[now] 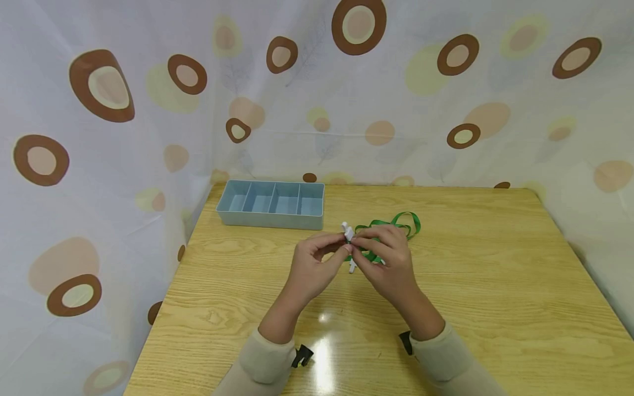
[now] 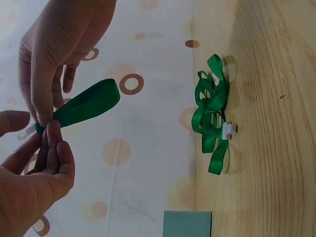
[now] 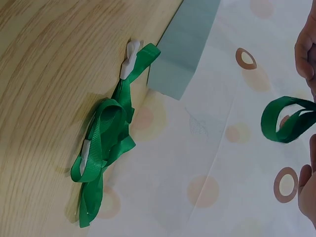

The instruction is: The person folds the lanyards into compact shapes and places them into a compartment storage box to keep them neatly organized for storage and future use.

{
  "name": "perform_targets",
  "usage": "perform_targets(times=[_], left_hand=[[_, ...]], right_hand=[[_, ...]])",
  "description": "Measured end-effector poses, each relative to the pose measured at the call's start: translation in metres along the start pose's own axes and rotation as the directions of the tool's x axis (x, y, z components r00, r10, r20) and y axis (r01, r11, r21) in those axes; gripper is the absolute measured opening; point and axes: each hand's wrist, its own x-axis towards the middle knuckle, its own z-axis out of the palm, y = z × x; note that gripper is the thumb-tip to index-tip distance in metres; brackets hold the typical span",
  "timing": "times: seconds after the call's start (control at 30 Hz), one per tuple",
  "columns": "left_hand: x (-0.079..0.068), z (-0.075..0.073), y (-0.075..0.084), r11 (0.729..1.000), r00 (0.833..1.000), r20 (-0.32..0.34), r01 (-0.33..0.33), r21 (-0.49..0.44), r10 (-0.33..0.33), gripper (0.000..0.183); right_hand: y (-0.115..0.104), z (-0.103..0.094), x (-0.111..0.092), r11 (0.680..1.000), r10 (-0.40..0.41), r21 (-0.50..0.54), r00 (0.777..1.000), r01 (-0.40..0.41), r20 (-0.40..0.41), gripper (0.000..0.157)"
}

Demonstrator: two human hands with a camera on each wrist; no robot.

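In front of the body, my left hand [image 1: 312,267] and right hand [image 1: 391,261] meet fingertip to fingertip above the table. Between them they pinch a green ribbon lanyard [image 2: 91,103] close to its white plastic clip [image 1: 349,233]. Its ribbon stands out from the fingers as a short loop, while the fingertips hide the spot where ribbon meets clip. Below and beyond the hands lies a tangled pile of green lanyards [image 3: 111,128], partly covered by my right hand in the head view. White clips [image 2: 228,131] show at the pile.
A blue-grey tray [image 1: 269,220] with several compartments stands at the back left of the wooden table [image 1: 495,275]. A patterned curtain [image 1: 297,99] hangs behind the table and along its sides. Black straps [image 1: 303,356] show at both cuffs.
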Motion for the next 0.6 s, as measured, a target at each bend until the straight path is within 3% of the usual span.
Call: perform_targets(times=[0.17,0.4,0.47,0.6], left_hand=[[0.0012,0.0012,0.0004,1.0,0.999,-0.024,-0.025,-0.007,0.025,0.026],[0.0046,0.001,0.0011,0.999,0.994,-0.112,-0.01,0.031,0.013,0.02],[0.0056,0.0008,0.0009,0.999,0.991,-0.134,0.001,0.042,0.004,0.021],[0.0072,-0.0011,0.0017,0.999,0.984,-0.177,0.004,0.039,0.003,0.021]], right_hand=[[-0.001,0.0011,-0.0007,0.999,-0.028,0.02,1.0,0.028,0.013,0.029],[-0.0035,0.0012,-0.0022,0.993,-0.021,0.114,0.999,0.015,0.049,0.014],[-0.0041,0.0,-0.0036,0.994,0.017,0.111,0.998,-0.025,0.066,0.016],[-0.0039,-0.0034,-0.0088,0.985,0.159,0.038,0.979,-0.165,0.128,0.043]])
